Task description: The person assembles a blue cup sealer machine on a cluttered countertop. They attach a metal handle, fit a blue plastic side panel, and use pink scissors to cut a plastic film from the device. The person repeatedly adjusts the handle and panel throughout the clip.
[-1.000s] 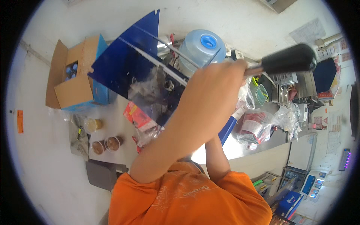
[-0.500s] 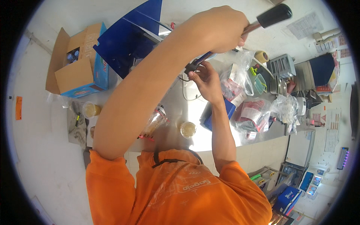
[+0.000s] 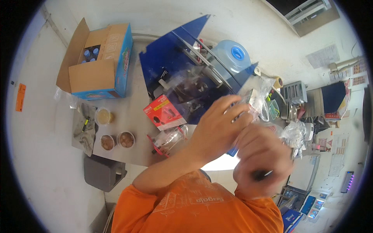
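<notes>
Black object [image 3: 261, 174] sits in our right hand [image 3: 267, 151], whose fingers are closed around it; motion blur hides its shape. Our left hand [image 3: 222, 126] is half-curled just beside it; we cannot tell whether it grips anything. Behind the left hand lies the lower edge of a blue panel [image 3: 155, 68]. Leftward, we have bare tabletop [image 3: 140, 130] between a brown-filled cup [image 3: 126, 139] and a red box [image 3: 166, 112].
</notes>
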`<control>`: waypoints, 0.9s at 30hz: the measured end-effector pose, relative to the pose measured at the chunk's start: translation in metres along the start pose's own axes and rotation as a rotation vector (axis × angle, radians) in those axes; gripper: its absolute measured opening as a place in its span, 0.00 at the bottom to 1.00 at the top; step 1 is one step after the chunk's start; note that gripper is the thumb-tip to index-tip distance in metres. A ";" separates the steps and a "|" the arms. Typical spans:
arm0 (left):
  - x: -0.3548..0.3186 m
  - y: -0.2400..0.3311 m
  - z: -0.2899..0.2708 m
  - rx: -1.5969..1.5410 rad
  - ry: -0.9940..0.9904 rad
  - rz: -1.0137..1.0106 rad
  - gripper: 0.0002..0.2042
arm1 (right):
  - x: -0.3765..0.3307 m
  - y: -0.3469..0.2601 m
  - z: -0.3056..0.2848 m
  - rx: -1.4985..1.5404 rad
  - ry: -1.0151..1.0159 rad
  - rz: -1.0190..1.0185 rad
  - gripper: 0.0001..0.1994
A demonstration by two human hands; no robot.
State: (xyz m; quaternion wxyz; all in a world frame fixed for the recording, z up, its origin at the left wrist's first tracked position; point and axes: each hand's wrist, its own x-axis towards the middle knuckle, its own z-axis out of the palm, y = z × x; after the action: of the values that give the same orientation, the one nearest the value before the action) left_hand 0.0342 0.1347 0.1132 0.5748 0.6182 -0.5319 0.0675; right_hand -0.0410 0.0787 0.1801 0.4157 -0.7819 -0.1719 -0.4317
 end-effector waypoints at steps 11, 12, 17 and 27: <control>-0.070 -0.048 -0.002 -0.247 0.013 0.016 0.11 | -0.089 0.000 0.076 -0.253 -0.460 -0.162 0.09; -0.074 -0.049 -0.001 -0.252 0.013 -0.004 0.11 | -0.091 0.000 0.078 -0.267 -0.472 -0.156 0.09; -0.068 -0.044 -0.008 -0.281 0.018 -0.014 0.17 | -0.039 -0.015 0.045 -0.142 -0.571 -0.029 0.10; -0.070 -0.047 0.001 -0.368 0.092 -0.027 0.27 | -0.071 -0.007 0.064 -0.207 -0.476 -0.104 0.12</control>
State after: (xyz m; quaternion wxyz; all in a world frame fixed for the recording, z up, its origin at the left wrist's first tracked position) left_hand 0.0389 0.1642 0.0340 0.7029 0.5057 -0.5001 -0.0103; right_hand -0.0521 0.1402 0.1076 0.2588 -0.8898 -0.2598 -0.2715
